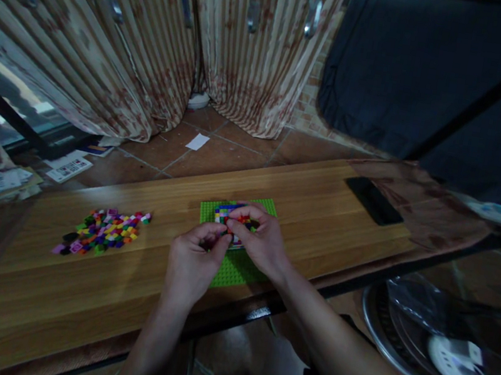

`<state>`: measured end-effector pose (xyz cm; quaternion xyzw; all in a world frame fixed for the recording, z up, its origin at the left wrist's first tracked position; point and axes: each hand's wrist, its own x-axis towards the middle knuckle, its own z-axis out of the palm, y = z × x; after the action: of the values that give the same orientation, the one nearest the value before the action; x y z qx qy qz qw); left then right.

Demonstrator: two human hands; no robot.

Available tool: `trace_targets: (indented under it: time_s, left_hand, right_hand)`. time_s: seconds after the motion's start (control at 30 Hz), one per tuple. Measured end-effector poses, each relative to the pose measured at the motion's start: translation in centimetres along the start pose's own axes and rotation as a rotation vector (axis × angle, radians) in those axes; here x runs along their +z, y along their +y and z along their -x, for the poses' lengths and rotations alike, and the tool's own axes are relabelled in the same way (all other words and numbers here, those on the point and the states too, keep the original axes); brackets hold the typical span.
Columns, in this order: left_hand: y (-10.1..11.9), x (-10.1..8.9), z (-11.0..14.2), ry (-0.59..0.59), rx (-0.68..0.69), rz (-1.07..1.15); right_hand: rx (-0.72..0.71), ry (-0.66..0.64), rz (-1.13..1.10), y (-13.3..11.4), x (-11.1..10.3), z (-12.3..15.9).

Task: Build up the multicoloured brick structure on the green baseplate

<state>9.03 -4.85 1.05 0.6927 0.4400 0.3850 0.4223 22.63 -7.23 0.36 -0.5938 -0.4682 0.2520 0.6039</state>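
A green studded baseplate (237, 273) lies on the wooden table, with small multicoloured toy bricks (224, 210) built up on its far half. Over this built patch, my left hand (196, 254) is closed in a pinch, thumb and index fingertips together. My right hand (258, 234) pinches from the other side, its fingertips almost meeting those of the left. Whatever sits between the fingertips is too small and covered to name. The hands hide much of the built bricks. A loose pile of coloured bricks (108, 229) is spread to the left.
On the wooden table (172, 200), a black phone-like slab (373, 200) lies to the right, near a brown cloth (424, 199). Striped curtains (134, 49) hang behind. A white power strip (451, 362) with cables rests on a round object below right.
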Motion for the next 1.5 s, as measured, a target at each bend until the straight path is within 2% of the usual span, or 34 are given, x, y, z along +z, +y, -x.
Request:
trace_targets:
  time_s: [0.17,0.4,0.57,1.2,1.5]
  left_hand:
    - [0.5,0.3,-0.1,0.031,0.002,0.003]
    - [1.0,0.4,-0.1,0.094,0.007,-0.050]
    - [1.4,0.7,-0.1,0.121,0.002,-0.087]
    - [0.9,0.8,0.1,0.116,0.019,-0.096]
    - [0.8,1.0,0.1,0.146,0.015,-0.095]
  right_hand:
    - [0.044,-0.023,-0.073,0.1,-0.2,-0.3]
    - [0.192,-0.084,-0.252,0.3,-0.8,-0.6]
    - [0.208,-0.120,-0.273,0.1,-0.9,-0.4]
    - [-0.004,-0.039,0.105,-0.8,-0.3,0.0]
    - [0.059,0.013,0.106,-1.1,0.4,-0.1]
